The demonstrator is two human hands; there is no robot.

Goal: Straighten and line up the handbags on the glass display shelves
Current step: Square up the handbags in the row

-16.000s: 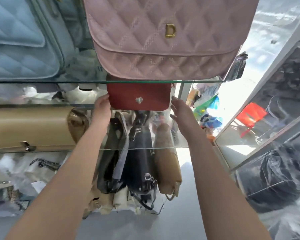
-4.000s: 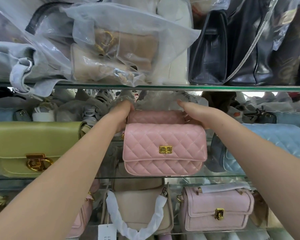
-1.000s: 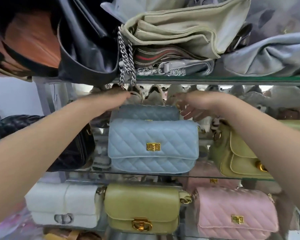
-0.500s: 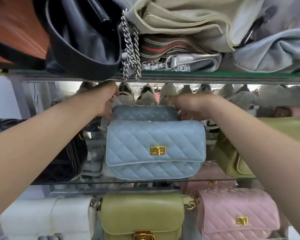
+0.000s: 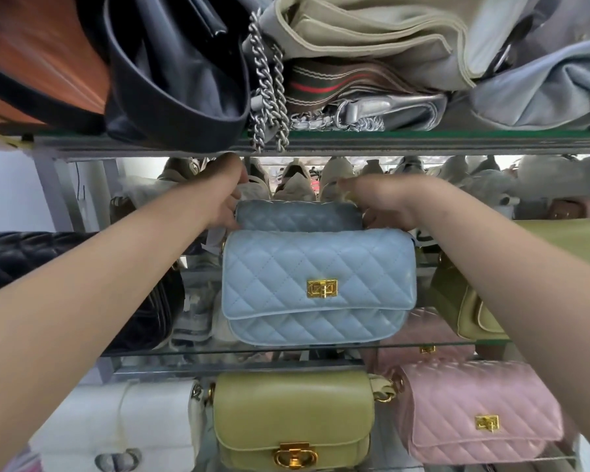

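Observation:
A light blue quilted handbag (image 5: pixel 317 284) with a gold clasp stands upright at the front of the middle glass shelf (image 5: pixel 321 347). Right behind it stands a second blue quilted bag (image 5: pixel 297 216), darker in shade, with only its top showing. My left hand (image 5: pixel 227 195) grips the left end of that rear bag. My right hand (image 5: pixel 382 202) holds its right end, fingers curled over the top corner. Both forearms reach in from the lower corners.
The upper shelf (image 5: pixel 423 139) carries a black bag (image 5: pixel 171 69), a hanging silver chain (image 5: pixel 269 97) and beige and grey bags. Below stand a white bag (image 5: pixel 123 427), an olive-green bag (image 5: pixel 293 417) and a pink quilted bag (image 5: pixel 481 410). A black quilted bag (image 5: pixel 48 267) sits left, an olive one (image 5: pixel 470 311) right.
Over the last second the view has drawn closer and shifted slightly. Both hands stay at the ends of the rear blue bag, and the front blue bag now sits squarer.

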